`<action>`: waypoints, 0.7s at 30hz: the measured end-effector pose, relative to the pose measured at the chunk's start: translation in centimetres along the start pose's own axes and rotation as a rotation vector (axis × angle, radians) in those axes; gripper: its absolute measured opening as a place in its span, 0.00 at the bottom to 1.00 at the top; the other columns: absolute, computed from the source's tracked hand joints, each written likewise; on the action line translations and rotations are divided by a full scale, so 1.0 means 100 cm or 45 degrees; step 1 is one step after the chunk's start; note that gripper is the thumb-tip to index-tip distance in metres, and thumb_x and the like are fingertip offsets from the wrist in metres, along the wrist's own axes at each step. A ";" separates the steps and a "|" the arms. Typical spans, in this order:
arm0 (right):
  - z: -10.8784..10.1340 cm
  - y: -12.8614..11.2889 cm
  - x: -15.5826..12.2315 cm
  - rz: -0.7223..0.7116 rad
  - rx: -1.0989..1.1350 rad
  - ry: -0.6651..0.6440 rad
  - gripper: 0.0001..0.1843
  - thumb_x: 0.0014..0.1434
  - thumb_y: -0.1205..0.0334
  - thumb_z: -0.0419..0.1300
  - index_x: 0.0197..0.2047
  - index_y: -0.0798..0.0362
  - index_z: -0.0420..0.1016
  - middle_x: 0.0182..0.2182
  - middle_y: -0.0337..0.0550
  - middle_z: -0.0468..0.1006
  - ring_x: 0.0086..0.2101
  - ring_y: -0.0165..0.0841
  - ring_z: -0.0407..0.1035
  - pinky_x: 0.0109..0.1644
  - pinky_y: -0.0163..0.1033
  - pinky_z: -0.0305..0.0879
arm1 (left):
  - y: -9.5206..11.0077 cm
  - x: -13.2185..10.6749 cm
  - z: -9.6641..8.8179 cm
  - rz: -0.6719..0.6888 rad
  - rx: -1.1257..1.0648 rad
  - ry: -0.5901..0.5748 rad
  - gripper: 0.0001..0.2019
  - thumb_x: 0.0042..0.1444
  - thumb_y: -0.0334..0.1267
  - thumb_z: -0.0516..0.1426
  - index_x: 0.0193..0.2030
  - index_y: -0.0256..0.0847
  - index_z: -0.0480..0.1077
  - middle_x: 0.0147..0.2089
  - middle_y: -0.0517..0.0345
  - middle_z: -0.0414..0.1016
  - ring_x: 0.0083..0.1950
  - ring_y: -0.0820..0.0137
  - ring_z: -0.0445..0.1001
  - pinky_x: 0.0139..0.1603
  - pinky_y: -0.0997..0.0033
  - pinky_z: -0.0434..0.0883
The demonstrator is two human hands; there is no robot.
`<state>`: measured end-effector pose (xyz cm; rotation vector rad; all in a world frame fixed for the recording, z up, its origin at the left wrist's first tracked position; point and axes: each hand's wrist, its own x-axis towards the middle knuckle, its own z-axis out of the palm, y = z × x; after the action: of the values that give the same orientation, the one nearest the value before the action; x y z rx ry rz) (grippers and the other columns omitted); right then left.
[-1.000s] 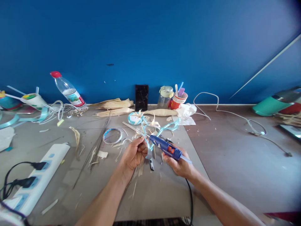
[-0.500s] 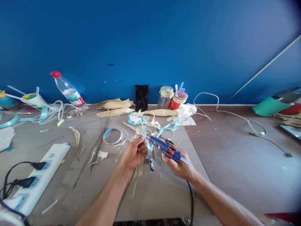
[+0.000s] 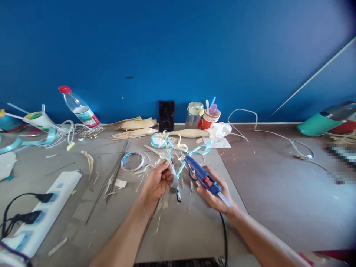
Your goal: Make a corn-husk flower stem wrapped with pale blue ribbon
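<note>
In the head view, the left hand (image 3: 159,181) is at the centre of the frame, a little below the middle, its thumb and forefinger pinched together on a light blue ribbon (image 3: 174,178), the other fingers curled in; the ribbon's loose end hangs just right of those fingertips, above a small black object (image 3: 178,195) on the table; the right hand (image 3: 215,191), right of centre, has its fingers wrapped around a blue glue gun (image 3: 201,172), whose nozzle points to the upper left, apart from the left hand's fingertips; a translucent glue stick (image 3: 224,199) juts from its rear, and a black cord (image 3: 225,237) runs down to the bottom edge.

Just beyond the hands, at mid-frame, lie pale curled strips (image 3: 180,144) and a light blue ribbon spool (image 3: 157,141); left of them is a roll of tape (image 3: 132,162), then a bundle of thin wires (image 3: 118,167); a white power strip (image 3: 54,209) slants across the lower left; a red-capped bottle (image 3: 86,115) leans at the upper left; a dark phone (image 3: 166,115) stands against the blue wall (image 3: 178,48), left of a clear jar (image 3: 193,115) and red paper cups (image 3: 210,119).
</note>
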<state>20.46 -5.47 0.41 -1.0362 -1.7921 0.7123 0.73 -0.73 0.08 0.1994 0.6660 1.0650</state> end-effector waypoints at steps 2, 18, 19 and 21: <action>-0.001 0.002 -0.003 -0.006 0.003 0.097 0.12 0.54 0.54 0.58 0.39 0.51 0.68 0.31 0.44 0.70 0.29 0.35 0.65 0.33 0.41 0.64 | 0.000 0.001 0.000 0.009 0.009 0.018 0.09 0.45 0.29 0.62 0.28 0.34 0.64 0.22 0.67 0.56 0.18 0.86 0.45 0.16 0.85 0.52; -0.042 0.029 -0.012 0.361 -1.065 0.054 0.18 0.50 0.56 0.58 0.45 0.52 0.69 0.41 0.47 0.68 0.34 0.36 0.68 0.34 0.40 0.65 | -0.001 0.000 -0.002 0.009 0.117 0.101 0.12 0.42 0.34 0.64 0.24 0.36 0.61 0.15 0.71 0.51 0.15 0.85 0.49 0.16 0.83 0.53; -0.046 0.033 -0.017 0.396 -1.105 0.039 0.18 0.51 0.55 0.58 0.45 0.52 0.69 0.41 0.47 0.68 0.34 0.36 0.68 0.34 0.40 0.65 | -0.001 -0.001 -0.001 0.016 0.120 0.113 0.13 0.42 0.33 0.64 0.24 0.36 0.61 0.16 0.71 0.53 0.15 0.85 0.49 0.16 0.83 0.53; -0.054 0.041 -0.026 0.467 -1.158 0.024 0.18 0.51 0.54 0.58 0.44 0.51 0.70 0.39 0.47 0.68 0.34 0.36 0.68 0.33 0.39 0.64 | -0.001 -0.003 0.001 0.012 0.118 0.143 0.13 0.41 0.33 0.64 0.25 0.36 0.61 0.17 0.70 0.55 0.15 0.86 0.50 0.16 0.83 0.52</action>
<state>27.37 -5.54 -1.78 -1.9878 -1.9533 0.0410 0.82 -1.00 0.22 0.2242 0.8171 1.0608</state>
